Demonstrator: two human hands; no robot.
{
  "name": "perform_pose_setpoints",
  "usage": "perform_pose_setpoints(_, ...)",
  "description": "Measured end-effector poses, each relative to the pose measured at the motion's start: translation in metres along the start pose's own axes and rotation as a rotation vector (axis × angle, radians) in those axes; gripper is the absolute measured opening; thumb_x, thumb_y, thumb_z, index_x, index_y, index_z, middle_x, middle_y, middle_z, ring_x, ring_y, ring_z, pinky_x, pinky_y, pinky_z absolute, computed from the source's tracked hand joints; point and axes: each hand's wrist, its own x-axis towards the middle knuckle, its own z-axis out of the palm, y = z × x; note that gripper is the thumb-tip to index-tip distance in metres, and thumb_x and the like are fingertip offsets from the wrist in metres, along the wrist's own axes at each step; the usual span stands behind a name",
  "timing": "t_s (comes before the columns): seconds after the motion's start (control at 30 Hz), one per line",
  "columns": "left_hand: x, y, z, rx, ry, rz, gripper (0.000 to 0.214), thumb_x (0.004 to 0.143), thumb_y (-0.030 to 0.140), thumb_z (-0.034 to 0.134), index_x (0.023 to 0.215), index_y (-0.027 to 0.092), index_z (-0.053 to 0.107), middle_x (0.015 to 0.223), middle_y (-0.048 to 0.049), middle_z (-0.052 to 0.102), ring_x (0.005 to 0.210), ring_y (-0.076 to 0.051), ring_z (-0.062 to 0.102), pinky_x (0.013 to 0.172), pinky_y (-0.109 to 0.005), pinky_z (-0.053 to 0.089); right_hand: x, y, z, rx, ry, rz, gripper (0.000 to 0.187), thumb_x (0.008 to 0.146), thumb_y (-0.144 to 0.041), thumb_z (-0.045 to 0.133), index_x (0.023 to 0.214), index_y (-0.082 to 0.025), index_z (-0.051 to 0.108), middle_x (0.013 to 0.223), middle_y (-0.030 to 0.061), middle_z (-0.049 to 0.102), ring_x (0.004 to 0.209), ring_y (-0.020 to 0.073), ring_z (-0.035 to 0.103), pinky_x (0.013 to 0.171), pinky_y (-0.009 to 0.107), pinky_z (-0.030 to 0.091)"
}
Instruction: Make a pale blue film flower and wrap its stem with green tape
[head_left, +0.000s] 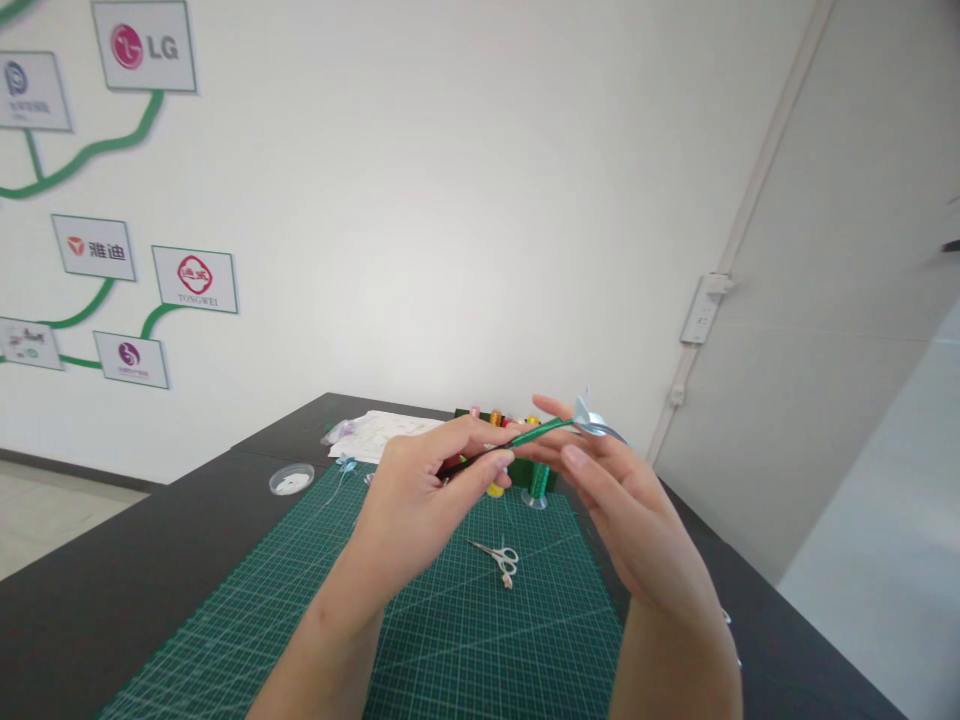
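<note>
Two-handed, raised over cutting mat [450, 640]: pinches green stem [544, 431] in left hand [420, 490], fingers closed; steadies its pale flower end [589, 415], apparently, in right hand [622, 510], fingers loosely closed.

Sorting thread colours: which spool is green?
The green spool upright at the cutting mat's far edge, under the right hand; the other spools look orange, red or yellow.

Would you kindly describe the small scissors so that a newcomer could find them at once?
Start at the green cutting mat on the black table. Near its middle lie the scissors: small, pale-handled, the only tool lying flat there.
</note>
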Motion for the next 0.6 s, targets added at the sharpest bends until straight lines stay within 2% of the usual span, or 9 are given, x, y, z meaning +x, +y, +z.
perform_pose_setpoints(0.03,0.0,-0.001,0.001,0.012,-0.001,0.001,0.014,0.093,0.02,0.065,0.096,0.026,0.077,0.086,0.0027,0.078,0.071,-0.008,0.068,0.064,-0.018,0.053,-0.002,-0.002,0.001,0.019,-0.081,0.045,0.033,0.096,-0.042,0.058,0.125,-0.025,0.063,0.1,0.0061,0.072,0.077,0.0166,0.068,0.059,0.027,0.052)
perform_pose_setpoints(0.1,0.0,-0.001,0.003,0.028,0.006,0.003,0.018,0.094,0.02,0.065,0.104,0.028,0.077,0.083,0.0033,0.077,0.07,-0.008,0.068,0.063,-0.019,0.054,-0.004,-0.006,0.003,-0.005,-0.134,0.096,0.035,0.097,-0.042,0.057,0.126,-0.023,0.063,0.079,0.0008,0.067,0.051,0.0104,0.054,0.042,0.022,0.037)
perform_pose_setpoints(0.13,0.0,-0.001,0.004,0.034,0.01,0.008,0.02,0.094,0.02,0.064,0.107,0.028,0.077,0.082,0.0034,0.076,0.07,-0.008,0.068,0.063,-0.019,0.054,-0.004,-0.008,0.005,-0.037,-0.113,0.099,0.034,0.097,-0.04,0.056,0.125,-0.022,0.064,0.069,-0.0023,0.062,0.046,0.0086,0.045,0.04,0.022,0.031)
perform_pose_setpoints(0.2,0.0,-0.001,0.005,0.043,0.016,0.018,0.021,0.095,0.018,0.063,0.109,0.028,0.076,0.08,0.0034,0.076,0.07,-0.009,0.069,0.067,-0.02,0.056,-0.004,-0.011,0.01,-0.104,-0.048,0.076,0.029,0.096,-0.037,0.058,0.116,-0.02,0.068,0.057,-0.006,0.052,0.045,0.0081,0.037,0.042,0.022,0.028)
perform_pose_setpoints(0.33,0.001,-0.002,0.008,0.038,0.026,0.012,0.018,0.095,0.019,0.063,0.107,0.026,0.075,0.079,0.0026,0.076,0.068,-0.009,0.069,0.064,-0.022,0.056,-0.003,-0.011,0.018,-0.139,0.038,0.062,0.023,0.093,-0.036,0.061,0.099,-0.018,0.073,0.053,-0.0064,0.049,0.044,0.0084,0.035,0.045,0.023,0.033)
perform_pose_setpoints(0.4,0.002,-0.003,0.01,0.032,0.039,0.006,0.017,0.095,0.022,0.062,0.106,0.025,0.074,0.078,0.0018,0.076,0.066,-0.01,0.07,0.059,-0.022,0.055,-0.002,-0.01,0.02,-0.126,0.084,0.046,0.022,0.092,-0.036,0.061,0.097,-0.019,0.075,0.05,-0.0065,0.048,0.044,0.0096,0.04,0.048,0.024,0.04)
perform_pose_setpoints(0.47,0.003,-0.003,0.012,0.04,0.059,-0.007,0.016,0.095,0.024,0.063,0.108,0.024,0.072,0.075,0.0021,0.076,0.065,-0.011,0.07,0.056,-0.021,0.054,-0.001,-0.009,0.021,-0.126,0.113,0.022,0.022,0.092,-0.034,0.061,0.096,-0.019,0.077,0.052,-0.0039,0.056,0.05,0.0123,0.053,0.056,0.025,0.049)
perform_pose_setpoints(0.53,0.003,-0.004,0.013,0.071,0.085,-0.013,0.016,0.095,0.025,0.064,0.109,0.023,0.07,0.074,0.003,0.076,0.066,-0.01,0.071,0.057,-0.02,0.054,-0.001,-0.008,0.02,-0.153,0.115,-0.003,0.021,0.092,-0.032,0.062,0.095,-0.021,0.079,0.067,0.0014,0.07,0.068,0.0165,0.067,0.067,0.027,0.055)
perform_pose_setpoints(0.6,0.003,-0.005,0.013,0.117,0.109,-0.003,0.015,0.095,0.025,0.063,0.108,0.023,0.069,0.078,0.0032,0.078,0.069,-0.01,0.072,0.059,-0.02,0.054,-0.001,-0.007,0.019,-0.199,0.108,-0.024,0.02,0.091,-0.031,0.063,0.094,-0.022,0.081,0.084,0.0047,0.079,0.085,0.0203,0.073,0.076,0.029,0.058)
